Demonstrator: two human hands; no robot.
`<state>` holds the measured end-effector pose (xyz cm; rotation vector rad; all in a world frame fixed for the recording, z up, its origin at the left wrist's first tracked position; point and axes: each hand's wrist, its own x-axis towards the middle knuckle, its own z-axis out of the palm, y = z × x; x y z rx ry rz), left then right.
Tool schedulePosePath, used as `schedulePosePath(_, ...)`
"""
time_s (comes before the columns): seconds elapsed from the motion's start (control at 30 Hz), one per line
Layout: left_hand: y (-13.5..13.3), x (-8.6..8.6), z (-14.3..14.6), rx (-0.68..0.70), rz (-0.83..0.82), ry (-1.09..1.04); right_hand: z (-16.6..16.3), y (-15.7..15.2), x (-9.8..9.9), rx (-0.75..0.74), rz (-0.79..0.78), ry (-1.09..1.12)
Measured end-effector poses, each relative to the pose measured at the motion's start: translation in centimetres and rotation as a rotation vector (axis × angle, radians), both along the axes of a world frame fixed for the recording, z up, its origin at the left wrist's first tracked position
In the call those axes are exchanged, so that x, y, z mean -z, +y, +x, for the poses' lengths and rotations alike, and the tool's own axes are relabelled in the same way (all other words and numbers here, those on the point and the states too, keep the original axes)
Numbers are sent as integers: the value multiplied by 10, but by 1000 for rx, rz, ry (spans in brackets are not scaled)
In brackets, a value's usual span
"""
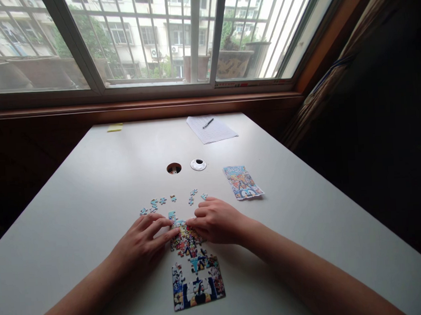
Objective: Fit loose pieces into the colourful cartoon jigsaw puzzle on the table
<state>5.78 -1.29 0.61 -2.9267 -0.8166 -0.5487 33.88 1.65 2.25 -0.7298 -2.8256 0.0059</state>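
While both hands meet at the top edge of the colourful, partly assembled cardboard jigsaw puzzle (196, 277) on the white table (91, 184), my left hand (142, 242) lies flat, fingers stretched and holding nothing. My right hand (216, 222) is curled there; whether it pinches a piece I cannot tell. Small loose blue puzzle pieces (162, 201) lie just beyond my fingertips.

A lined paper sheet (211, 129) bearing a pen (208, 123) lies at the far edge of the white table (73, 194). A yellow sticky note (115, 127) lies well to its left. A cable hole (174, 168) sits just beside its white cap (198, 164).
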Motion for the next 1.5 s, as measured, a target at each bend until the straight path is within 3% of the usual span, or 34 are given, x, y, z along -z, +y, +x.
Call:
schedulePosePath(0.37,1,3,-1,24,-11,-8,0,2,4,-29,59,37)
schedulePosePath(1.17,3,0,1,50,-19,-16,-4,-1,-9,-133,151,44)
schedulePosePath(1.5,1,2,1,44,-50,-25,-2,6,-6,0,163,37)
